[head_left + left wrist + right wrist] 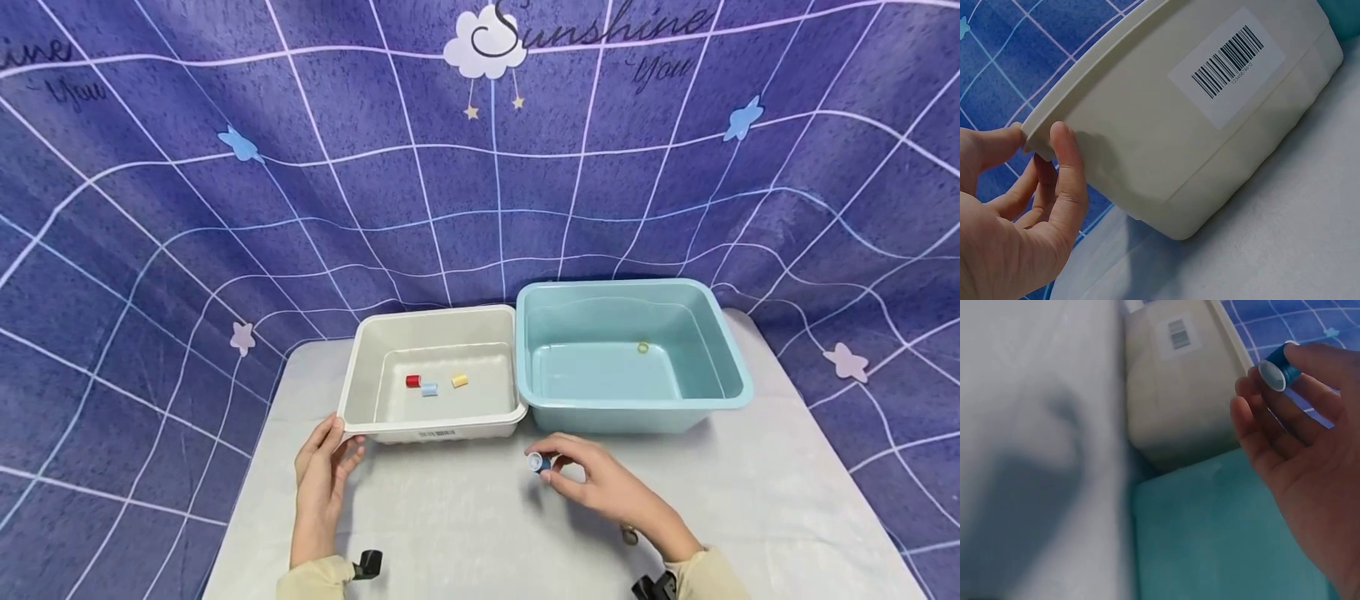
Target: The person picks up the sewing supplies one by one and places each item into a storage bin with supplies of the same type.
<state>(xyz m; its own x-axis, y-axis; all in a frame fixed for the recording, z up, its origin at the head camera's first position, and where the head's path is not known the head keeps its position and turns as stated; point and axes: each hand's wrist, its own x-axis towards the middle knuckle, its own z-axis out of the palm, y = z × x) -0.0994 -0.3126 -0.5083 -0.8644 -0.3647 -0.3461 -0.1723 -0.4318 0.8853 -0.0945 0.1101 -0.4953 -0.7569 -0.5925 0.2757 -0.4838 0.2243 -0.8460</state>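
Observation:
Between thumb and fingers, my right hand (pixel 596 477) pinches a dark blue thread spool (pixel 1280 367) with white ends, held above the table in front of the two bins. My left hand (pixel 324 467) grips the front left corner of the off-white bin (pixel 442 431), its thumb at the rim in the left wrist view. Inside that bin lie a red spool (pixel 413 381), a light blue spool (pixel 429 389) and a yellow spool (pixel 460 380). The red and light blue ones lie close together.
To the right, a larger teal bin (pixel 633 404) stands against the off-white one. A small yellowish ring-shaped thing (pixel 642 347) lies in it. Both stand on a table with a pale cloth (pixel 450 517). Behind them hangs a blue patterned curtain (pixel 480 192).

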